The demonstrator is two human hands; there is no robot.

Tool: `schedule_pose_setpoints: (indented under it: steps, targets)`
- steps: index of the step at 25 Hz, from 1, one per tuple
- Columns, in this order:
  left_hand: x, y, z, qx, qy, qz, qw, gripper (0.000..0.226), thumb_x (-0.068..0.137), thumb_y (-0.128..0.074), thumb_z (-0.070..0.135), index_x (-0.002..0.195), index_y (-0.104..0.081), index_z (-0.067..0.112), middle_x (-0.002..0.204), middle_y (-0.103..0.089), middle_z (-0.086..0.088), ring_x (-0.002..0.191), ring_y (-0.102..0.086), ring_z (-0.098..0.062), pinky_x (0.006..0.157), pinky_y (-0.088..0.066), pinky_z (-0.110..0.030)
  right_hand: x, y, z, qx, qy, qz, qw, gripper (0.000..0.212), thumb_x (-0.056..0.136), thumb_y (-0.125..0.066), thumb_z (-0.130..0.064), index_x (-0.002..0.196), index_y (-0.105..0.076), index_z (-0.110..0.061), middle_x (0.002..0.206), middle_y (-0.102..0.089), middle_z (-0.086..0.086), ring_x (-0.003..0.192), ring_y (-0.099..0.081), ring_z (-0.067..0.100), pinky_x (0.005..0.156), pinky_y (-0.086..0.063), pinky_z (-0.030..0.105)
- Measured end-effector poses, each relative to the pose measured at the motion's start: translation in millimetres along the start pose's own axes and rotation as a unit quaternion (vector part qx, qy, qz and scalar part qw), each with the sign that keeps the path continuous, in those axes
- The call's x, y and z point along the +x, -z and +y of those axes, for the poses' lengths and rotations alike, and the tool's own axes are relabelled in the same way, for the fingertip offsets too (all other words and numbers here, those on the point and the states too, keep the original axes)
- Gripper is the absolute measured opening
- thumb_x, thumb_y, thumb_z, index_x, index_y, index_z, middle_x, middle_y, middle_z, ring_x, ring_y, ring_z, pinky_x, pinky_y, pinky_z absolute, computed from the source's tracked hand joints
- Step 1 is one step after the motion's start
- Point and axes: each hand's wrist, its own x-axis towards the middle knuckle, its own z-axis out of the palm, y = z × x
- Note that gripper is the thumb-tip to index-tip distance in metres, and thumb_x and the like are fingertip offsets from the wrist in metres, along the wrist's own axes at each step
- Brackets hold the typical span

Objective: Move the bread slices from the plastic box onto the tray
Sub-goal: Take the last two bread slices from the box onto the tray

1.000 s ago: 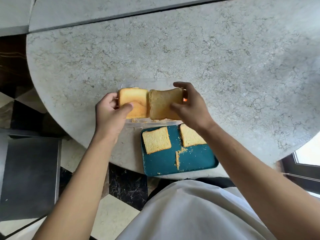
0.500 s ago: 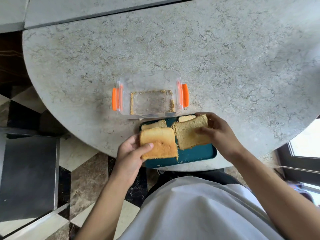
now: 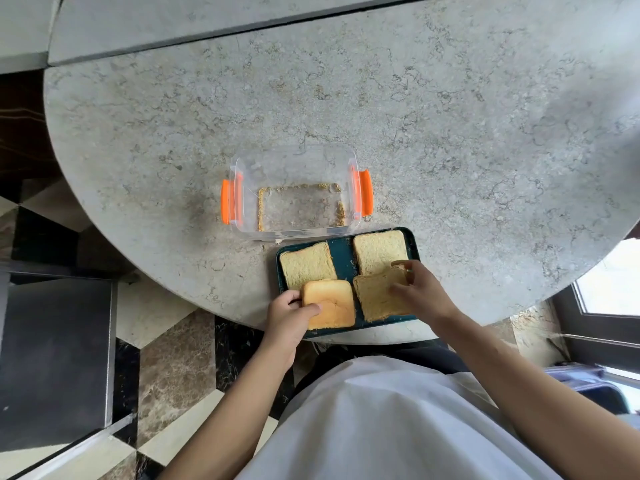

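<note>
The clear plastic box (image 3: 298, 157) with orange side clips holds only crumbs. Just in front of it lies the teal tray (image 3: 342, 251). Two bread slices rest at the tray's far side, one on the left (image 3: 306, 267) and one on the right (image 3: 378, 250). My left hand (image 3: 289, 318) grips a golden crust-end slice (image 3: 329, 303) lying at the tray's near left. My right hand (image 3: 420, 289) pinches a brownish slice (image 3: 375, 297) at the near right, its far corner still lifted.
The tray sits at the near edge of a round grey marble table (image 3: 346, 98). Below the edge are a checkered stone floor (image 3: 173, 358), a dark block (image 3: 52, 358) at the left and a window frame (image 3: 606, 289) at the right.
Both hands carried their slices from above the box down to the tray's near half. The box now shows only crumbs.
</note>
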Motion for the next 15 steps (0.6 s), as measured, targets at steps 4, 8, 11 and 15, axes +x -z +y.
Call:
schedule_pose_setpoints:
  steps: [4, 8, 11, 15]
  targets:
    - [0.1, 3.3, 0.1, 0.067, -0.011, 0.005, 0.998, 0.029, 0.08, -0.078, 0.008, 0.107, -0.069, 0.013, 0.093, -0.076, 0.002, 0.082, -0.072, -0.009, 0.067, -0.051, -0.022, -0.8, 4.2, 3.5, -0.166, 0.036, 0.025, 0.985, 0.047, 0.085, -0.063, -0.018, 0.13, -0.051, -0.016, 0.107, -0.066, 0.005, 0.082, -0.063, 0.022, 0.06, -0.049, 0.027]
    - [-3.1, 16.9, 0.8, 0.191, -0.046, 0.022, 0.98, 0.046, 0.084, -0.07, 0.025, 0.128, -0.061, 0.017, 0.111, -0.068, 0.006, 0.097, -0.064, -0.011, 0.071, -0.045, -0.023, -4.2, 8.4, -1.2, -0.326, 0.103, 0.078, 0.936, 0.049, 0.088, -0.062, -0.023, 0.135, -0.049, -0.016, 0.126, -0.055, 0.009, 0.109, -0.058, 0.028, 0.082, -0.05, 0.036]
    - [-3.1, 22.9, 5.2, 0.243, -0.083, 0.054, 0.965, 0.047, 0.086, -0.066, 0.029, 0.131, -0.059, 0.018, 0.123, -0.067, 0.001, 0.094, -0.06, -0.007, 0.067, -0.04, -0.014, -4.8, 7.5, -12.9, -0.349, 0.138, 0.098, 0.922, 0.045, 0.089, -0.061, -0.022, 0.133, -0.054, -0.013, 0.129, -0.052, 0.011, 0.116, -0.053, 0.03, 0.087, -0.05, 0.041]
    - [0.4, 15.1, 18.5, 0.237, -0.123, 0.08, 0.96, 0.05, 0.088, -0.064, 0.026, 0.136, -0.055, 0.015, 0.134, -0.063, -0.004, 0.112, -0.061, -0.014, 0.086, -0.046, -0.025, -0.5, -15.9, -39.3, -0.31, 0.213, 0.02, 0.926, 0.038, 0.091, -0.061, -0.017, 0.128, -0.06, -0.009, 0.12, -0.061, 0.01, 0.101, -0.065, 0.025, 0.085, -0.053, 0.033]
